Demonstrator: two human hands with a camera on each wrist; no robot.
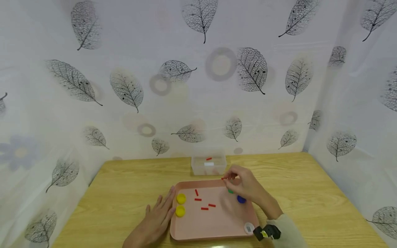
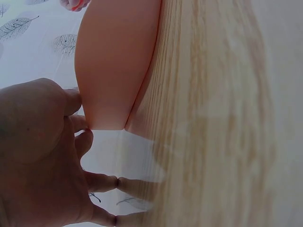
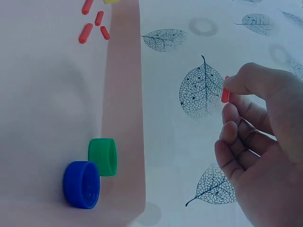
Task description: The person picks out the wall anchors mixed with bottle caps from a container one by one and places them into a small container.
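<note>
Between thumb and fingertip, my right hand (image 1: 245, 184) pinches a small red stick (image 3: 226, 90), held above the far right rim of the pink tray (image 1: 217, 224). My left hand (image 1: 155, 217) lies with its fingers extended against the tray's left side; in the left wrist view the fingers (image 2: 102, 182) touch the tray edge and the table. Several more red sticks (image 1: 204, 208) lie on the tray floor. One red stick (image 1: 209, 158) is inside the clear plastic box (image 1: 198, 170) behind the tray.
Two yellow caps (image 1: 180, 211) sit along the tray's left side. A green cap (image 3: 102, 157) and a blue cap (image 3: 80, 184) stand near its far right corner, partly under my right hand in the head view. A white round piece (image 1: 249, 227) lies at the near right corner.
</note>
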